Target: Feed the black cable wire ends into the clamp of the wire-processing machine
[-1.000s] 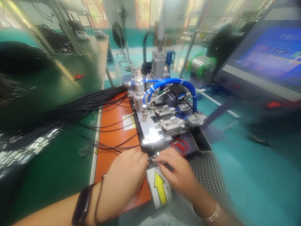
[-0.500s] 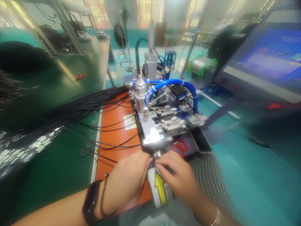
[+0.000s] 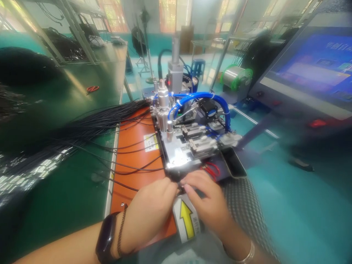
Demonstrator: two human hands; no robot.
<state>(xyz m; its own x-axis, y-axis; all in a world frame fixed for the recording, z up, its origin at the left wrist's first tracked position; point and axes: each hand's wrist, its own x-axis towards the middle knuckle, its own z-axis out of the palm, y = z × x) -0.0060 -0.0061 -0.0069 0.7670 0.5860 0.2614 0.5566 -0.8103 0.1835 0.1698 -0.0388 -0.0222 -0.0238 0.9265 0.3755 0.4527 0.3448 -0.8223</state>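
Note:
At the near end of a bench machine [image 3: 178, 156], my two hands meet with fingertips almost touching. My left hand [image 3: 152, 200] is closed in a pinch, its back toward me, hiding most of what it grips. My right hand [image 3: 207, 200] pinches close beside it, with thumb and index finger together over a small dark spot. What the fingers hold is too small and hidden to name. Just below the fingertips lies a white label with a yellow arrow [image 3: 187, 219] pointing away from me.
Black cables [image 3: 110, 115] run from the green table [image 3: 68, 205] across the orange surface [image 3: 132, 183] to the machine. Red-handled pliers [image 3: 211, 169] and a dark tray [image 3: 234, 163] lie right of the machine. A blue screen [image 3: 316, 69] stands at right; blue hoses [image 3: 203, 96] arch over the machine.
My right index finger has moved slightly up and left, covering a shiny metal bit that showed at the fingertips. The machine's silver press top and the small pin before it sit higher.

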